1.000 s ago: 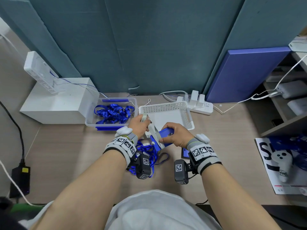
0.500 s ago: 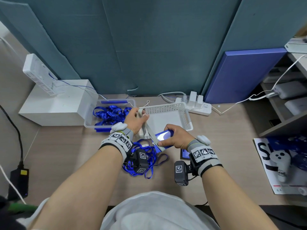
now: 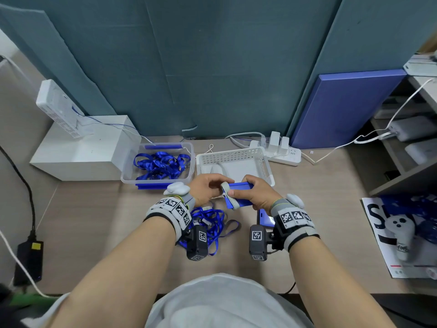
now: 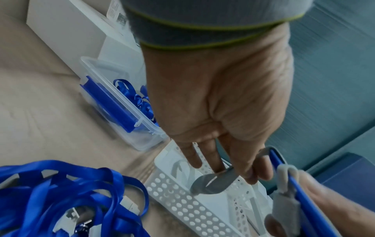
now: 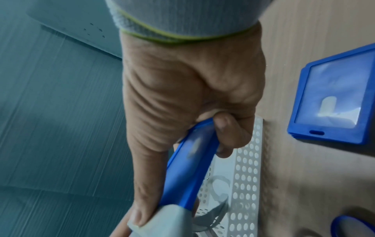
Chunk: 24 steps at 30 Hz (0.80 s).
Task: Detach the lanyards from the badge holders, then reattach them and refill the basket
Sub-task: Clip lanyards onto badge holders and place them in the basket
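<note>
Blue badge holder (image 3: 240, 194) gripped by right hand (image 3: 256, 194); left hand (image 3: 206, 188) pinches grey lanyard (image 4: 216, 182).

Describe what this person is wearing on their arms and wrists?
Bare forearms, no sleeves. Each wrist carries a grey band edged in yellow-green, with black-and-white square code tags, a white rounded puck on top and a small black camera block hanging underneath. The left hand and right hand are ungloved.

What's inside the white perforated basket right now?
The white basket holds a grey strap on its floor; the hands and blue badge holder cover its near edge.
</note>
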{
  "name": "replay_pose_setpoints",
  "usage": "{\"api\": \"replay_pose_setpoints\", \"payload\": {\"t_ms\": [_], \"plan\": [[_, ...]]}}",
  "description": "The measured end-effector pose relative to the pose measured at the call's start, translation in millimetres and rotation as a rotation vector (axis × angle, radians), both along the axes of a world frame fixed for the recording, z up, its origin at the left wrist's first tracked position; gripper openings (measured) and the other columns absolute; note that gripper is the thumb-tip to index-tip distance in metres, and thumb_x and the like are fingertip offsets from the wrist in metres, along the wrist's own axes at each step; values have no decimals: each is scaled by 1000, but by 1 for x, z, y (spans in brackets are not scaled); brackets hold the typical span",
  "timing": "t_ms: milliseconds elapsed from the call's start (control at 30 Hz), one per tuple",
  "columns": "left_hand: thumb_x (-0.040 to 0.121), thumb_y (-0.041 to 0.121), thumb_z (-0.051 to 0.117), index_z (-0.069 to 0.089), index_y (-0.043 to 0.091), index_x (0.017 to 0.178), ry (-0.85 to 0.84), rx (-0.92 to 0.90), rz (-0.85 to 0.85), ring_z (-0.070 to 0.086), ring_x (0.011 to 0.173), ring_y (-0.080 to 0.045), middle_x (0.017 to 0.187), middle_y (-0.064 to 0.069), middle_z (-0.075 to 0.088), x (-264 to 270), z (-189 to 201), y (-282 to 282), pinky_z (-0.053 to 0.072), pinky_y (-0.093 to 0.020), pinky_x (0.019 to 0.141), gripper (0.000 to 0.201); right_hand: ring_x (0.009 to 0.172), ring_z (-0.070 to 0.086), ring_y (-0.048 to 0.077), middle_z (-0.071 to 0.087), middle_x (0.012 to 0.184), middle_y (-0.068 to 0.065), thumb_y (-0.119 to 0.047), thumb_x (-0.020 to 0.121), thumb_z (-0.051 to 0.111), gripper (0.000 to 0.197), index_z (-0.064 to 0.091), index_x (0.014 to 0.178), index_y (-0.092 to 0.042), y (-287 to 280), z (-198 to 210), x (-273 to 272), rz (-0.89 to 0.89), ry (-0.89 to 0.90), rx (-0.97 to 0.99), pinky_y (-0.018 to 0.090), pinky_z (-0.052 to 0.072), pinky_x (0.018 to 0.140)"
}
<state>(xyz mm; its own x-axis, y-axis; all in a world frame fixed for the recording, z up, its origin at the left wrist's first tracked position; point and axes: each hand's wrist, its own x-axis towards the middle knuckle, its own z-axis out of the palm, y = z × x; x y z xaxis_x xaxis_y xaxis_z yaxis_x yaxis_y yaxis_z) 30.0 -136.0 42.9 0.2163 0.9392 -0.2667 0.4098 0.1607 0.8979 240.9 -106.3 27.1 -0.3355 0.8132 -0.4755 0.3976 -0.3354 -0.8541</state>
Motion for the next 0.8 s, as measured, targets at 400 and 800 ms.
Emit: {"api": "replay_pose_setpoints", "payload": {"t_ms": [400,800], "plan": [[88,8,44,63,29,82,44,-44,247,58,72,-20,82,-1,63,22,1,2,49,-36,67,29,58,33,17,41,66,-2,-47,87,75,41,46,75,-21,0,10,-5,42,34,15,23,23,44],[90,-12,47,59,9,106,193,-65,-15,43,85,-21,91,-14,55,16,-5,-5,42,-24,69,29,55,33,15,40,65,-1,-10,97,53,20,51,79,-20,3,25,-7,43,183,-88,17,22,45]]}}
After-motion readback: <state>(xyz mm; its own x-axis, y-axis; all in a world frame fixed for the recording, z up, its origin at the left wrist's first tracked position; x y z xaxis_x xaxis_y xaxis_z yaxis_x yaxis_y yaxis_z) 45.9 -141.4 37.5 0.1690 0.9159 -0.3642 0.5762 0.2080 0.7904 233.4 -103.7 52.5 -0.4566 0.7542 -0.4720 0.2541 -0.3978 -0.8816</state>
